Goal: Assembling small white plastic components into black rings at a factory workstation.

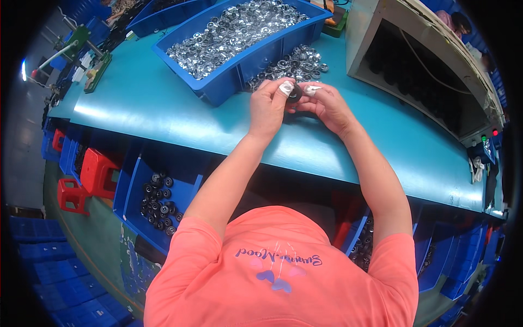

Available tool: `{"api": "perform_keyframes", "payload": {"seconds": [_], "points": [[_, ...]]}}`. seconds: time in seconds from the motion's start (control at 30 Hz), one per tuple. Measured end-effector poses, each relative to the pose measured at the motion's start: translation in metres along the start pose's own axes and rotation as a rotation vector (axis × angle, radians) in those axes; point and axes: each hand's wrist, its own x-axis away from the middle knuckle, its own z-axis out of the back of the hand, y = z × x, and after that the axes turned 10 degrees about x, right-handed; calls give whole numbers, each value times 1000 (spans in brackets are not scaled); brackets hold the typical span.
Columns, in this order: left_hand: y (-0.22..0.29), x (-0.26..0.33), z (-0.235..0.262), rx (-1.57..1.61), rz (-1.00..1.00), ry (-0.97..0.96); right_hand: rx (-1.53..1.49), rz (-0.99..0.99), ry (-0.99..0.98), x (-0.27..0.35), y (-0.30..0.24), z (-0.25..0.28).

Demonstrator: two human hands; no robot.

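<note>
The left hand [267, 109] and right hand [330, 109] held a black wheel [295, 94] between their fingers above the counter [201, 133], apparently steadying it from both sides. Loose parts [300, 64] lay beside the bin [260, 59], presumably for easy reach.

Near the blue bin [226, 86], the left hand [266, 111] and right hand [329, 109] partly cover a dark round part [296, 94], possibly a wheel. Both hide the near edge of the silver pile [302, 64] right of the bin. Beyond the bin's left, a blue crate [173, 16] is cut off.
</note>
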Motion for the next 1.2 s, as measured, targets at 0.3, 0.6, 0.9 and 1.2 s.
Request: {"api": "perform_keyframes", "payload": {"seconds": [0.3, 0.6, 0.9, 1.2], "points": [[5, 5, -6, -167, 18, -5, 260, 60, 109, 4, -1, -12], [-5, 5, -6, -554, -409, 39, 247, 54, 32, 4, 0, -15], [-4, 8, -9, -486, -386, 47, 298, 49, -43, 6, -4, -10], [6, 4, 2, 112, 169, 11, 243, 84, -31, 7, -1, -10]]}}
